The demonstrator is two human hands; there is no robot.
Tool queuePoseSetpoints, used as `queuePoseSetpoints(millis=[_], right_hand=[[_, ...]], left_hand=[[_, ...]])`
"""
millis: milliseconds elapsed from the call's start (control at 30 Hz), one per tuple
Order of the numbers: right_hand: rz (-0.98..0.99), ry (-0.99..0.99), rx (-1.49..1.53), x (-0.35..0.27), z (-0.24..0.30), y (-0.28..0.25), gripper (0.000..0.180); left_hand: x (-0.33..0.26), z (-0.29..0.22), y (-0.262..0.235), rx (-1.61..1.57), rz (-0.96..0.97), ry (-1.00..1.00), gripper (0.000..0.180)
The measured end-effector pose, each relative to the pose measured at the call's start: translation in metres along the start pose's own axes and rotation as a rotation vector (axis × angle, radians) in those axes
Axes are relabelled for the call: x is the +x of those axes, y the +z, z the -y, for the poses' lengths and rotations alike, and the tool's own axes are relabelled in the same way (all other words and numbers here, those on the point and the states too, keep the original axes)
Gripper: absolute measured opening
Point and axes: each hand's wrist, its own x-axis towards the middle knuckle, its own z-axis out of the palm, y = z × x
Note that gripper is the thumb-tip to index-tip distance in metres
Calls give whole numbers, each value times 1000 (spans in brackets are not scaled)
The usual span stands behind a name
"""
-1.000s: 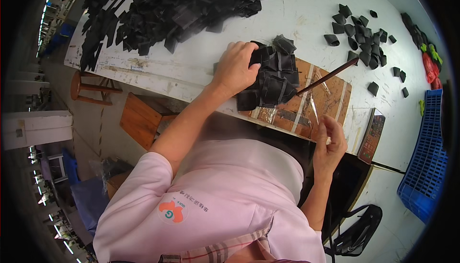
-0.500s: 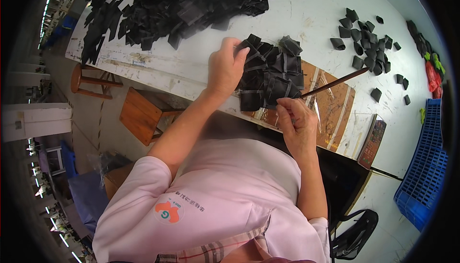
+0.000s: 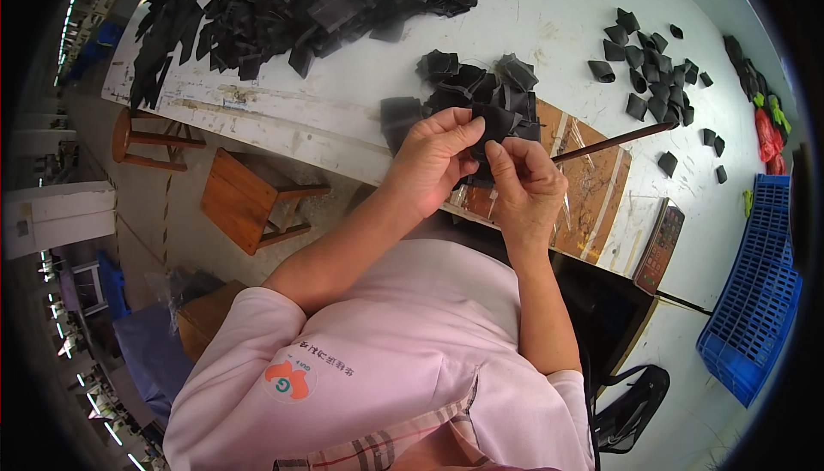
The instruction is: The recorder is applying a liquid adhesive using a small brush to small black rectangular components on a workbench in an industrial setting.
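Pinching black fabric [image 3: 495, 124], left hand [image 3: 436, 158] and right hand [image 3: 529, 186] hover near table edge [image 3: 300, 149].

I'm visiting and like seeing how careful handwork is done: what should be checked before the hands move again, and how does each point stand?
- Left hand gripping the black piece: ok.
- Right hand gripping it too: ok.
- Piece free of folds: cannot tell, fingers cover part.
- Dark rod clear of the right hand: cannot tell, its near end is hidden there.
- Blue crate away from both hands: ok, far right.
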Motion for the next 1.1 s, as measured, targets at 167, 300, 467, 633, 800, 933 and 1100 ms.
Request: queuePoseSetpoints(millis=[167,300,467,633,800,933,1100], right_hand=[[-175,-93,129,2,12,1,25],[-177,-84,98,-5,12,-9,19],[-358,-438,-479,-7,16,-17,13],[-393,-603,-689,-9,11,-24,17],[-356,-648,-806,-11,9,-28,17],[-203,-552,-658,-12,10,-33,17],[-68,-240,-168,-21,21,-42,30]], left_hand=[[6,7,3,-181,158,-55,7],[-1,12,7,47,151,28,9],[-15,8,33,590,-11,381,14],[-12,12,43,652,29,414,18],[-6,13,42,674,21,309,10],[-5,12,37,746,57,339,6],[-8,5,38,843,185,306,6]])
